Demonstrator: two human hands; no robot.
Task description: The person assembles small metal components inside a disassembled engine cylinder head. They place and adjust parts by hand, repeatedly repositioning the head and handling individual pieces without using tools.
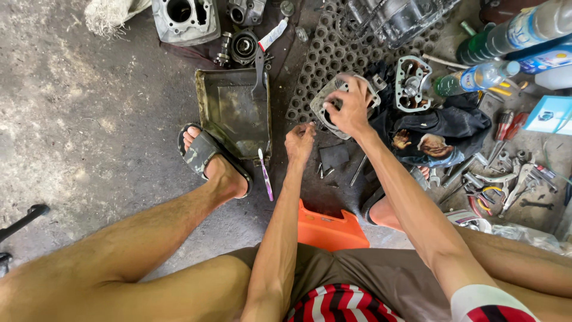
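Engine cover (333, 106), a grey cast-metal part, lies on the floor at the near edge of the perforated rubber mat (322, 56), far of the person's knees and just right of the dark metal tray (233, 110). Right hand (348, 107) rests on top of it, fingers spread and curled over its upper face, pressing or gripping it; the forearm runs from near right up to far left. Left hand (300, 142) is just near and left of the cover, not clearly touching it, fingertips pinched together around something too small to make out. The cover's long axis seems to run left to right. A toothbrush (264, 174) lies beside the tray.
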